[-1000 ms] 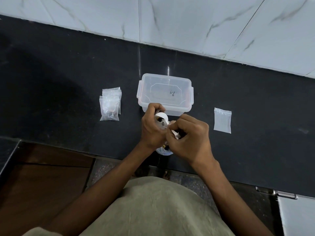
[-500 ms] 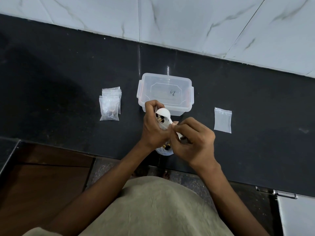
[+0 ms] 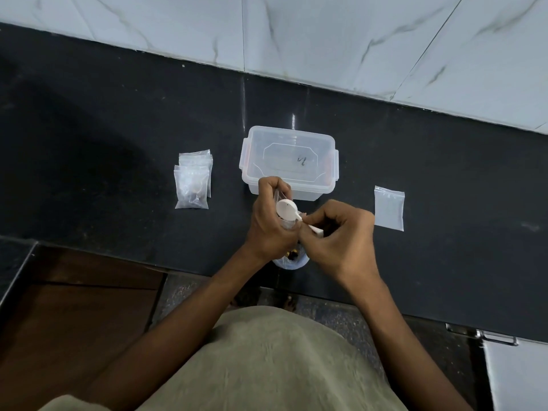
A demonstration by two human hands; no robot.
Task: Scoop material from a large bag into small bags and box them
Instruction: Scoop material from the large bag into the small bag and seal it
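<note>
**Spoon tips over the small bag's mouth**

Since the earlier frame the white spoon (image 3: 287,209) has rolled bowl-down and its dark load no longer shows, while the right hand (image 3: 341,235) has slid a little to the right

Left hand (image 3: 271,225) grips a small clear bag (image 3: 281,194) upright, fingers curled round its neck just in front of the lidded plastic box (image 3: 289,164). Right-hand fingers pinch the spoon's short handle. Below both hands, at the worktop (image 3: 89,129) edge, the rounded bottom of a larger bag (image 3: 292,259) with dark bits inside peeps out. Filled small bags (image 3: 192,182) lie stacked left of the box; one flat empty bag (image 3: 389,210) lies to the right, well apart

Such a bag is probably thin, limp and slippery, so holding it at the neck with the mouth propped open seems wise; squeezing lower down could spill the contents. A spoon this light wants only a fingertip pinch
</note>
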